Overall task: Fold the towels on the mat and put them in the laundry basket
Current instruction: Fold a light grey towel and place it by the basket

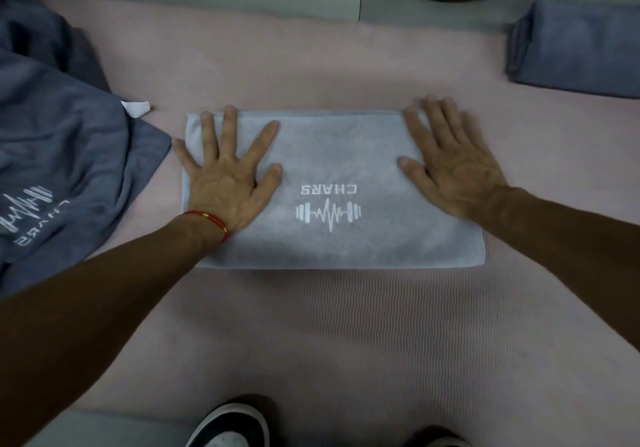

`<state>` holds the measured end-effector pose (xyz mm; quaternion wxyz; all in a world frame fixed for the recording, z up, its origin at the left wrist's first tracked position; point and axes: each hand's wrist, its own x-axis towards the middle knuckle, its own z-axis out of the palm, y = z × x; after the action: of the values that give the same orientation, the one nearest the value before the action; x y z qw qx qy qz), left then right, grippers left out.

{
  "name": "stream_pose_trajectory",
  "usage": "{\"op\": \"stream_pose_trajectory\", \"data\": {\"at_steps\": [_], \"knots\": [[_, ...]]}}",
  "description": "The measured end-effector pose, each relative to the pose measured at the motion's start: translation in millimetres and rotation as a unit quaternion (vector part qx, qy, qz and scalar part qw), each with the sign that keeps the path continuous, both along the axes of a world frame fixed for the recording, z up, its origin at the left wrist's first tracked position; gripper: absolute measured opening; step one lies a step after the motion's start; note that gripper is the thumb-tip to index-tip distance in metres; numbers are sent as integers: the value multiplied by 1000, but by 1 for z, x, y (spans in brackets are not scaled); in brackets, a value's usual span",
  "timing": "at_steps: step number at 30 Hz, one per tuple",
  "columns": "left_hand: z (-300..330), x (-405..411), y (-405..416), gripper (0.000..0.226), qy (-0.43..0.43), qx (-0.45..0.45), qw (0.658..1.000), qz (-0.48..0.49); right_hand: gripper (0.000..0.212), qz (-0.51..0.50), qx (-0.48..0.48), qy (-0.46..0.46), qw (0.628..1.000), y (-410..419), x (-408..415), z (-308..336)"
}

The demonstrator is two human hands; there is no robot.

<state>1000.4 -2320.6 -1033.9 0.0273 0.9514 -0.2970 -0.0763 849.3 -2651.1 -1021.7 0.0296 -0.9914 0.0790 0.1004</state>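
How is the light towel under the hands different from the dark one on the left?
The light gray towel is folded into a flat rectangle; the dark blue towel lies crumpled and unfolded. Both hands press the light gray towel; none touches the dark blue towel. Both towels lie on the pink mat and carry the white CHARS logo.

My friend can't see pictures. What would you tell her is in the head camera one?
Two open hands, left hand and right hand, press flat on a folded light grey towel lying on a pink mat. A rumpled dark blue towel lies to the left, a folded blue towel at the far right, and a shoe shows at the bottom.
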Motion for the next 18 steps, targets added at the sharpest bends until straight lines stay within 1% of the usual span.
{"op": "stream_pose_trajectory", "data": {"at_steps": [4, 7, 9, 11, 12, 15, 16, 18], "knots": [[2, 2, -1, 65, 18, 6, 1000, -5, 76, -95, 16, 1, 995, -8, -9, -2], [10, -2, -1, 66, 9, 21, 1000, -3, 83, -172, 36, 16, 984, 6, -11, 9], [17, -23, 6, 65, -18, 11, 999, -49, 86, -177, 56, 11, 982, 17, -20, 21], [18, -60, 17, 64, -38, 1, 993, -115, 83, -170, 68, 7, 983, 23, -33, 31], [16, -77, 22, 63, -35, -2, 992, -123, 80, -176, 68, 5, 982, 23, -39, 34], [6, -98, 26, 61, -3, -4, 996, -89, 71, -187, 33, 1, 982, 22, -48, 35], [5, -97, 25, 61, 4, 5, 997, -82, 67, -192, 38, -3, 981, 23, -48, 34], [8, -94, 23, 63, 3, 25, 996, -89, 64, -231, 82, -18, 969, 25, -43, 37]]}}
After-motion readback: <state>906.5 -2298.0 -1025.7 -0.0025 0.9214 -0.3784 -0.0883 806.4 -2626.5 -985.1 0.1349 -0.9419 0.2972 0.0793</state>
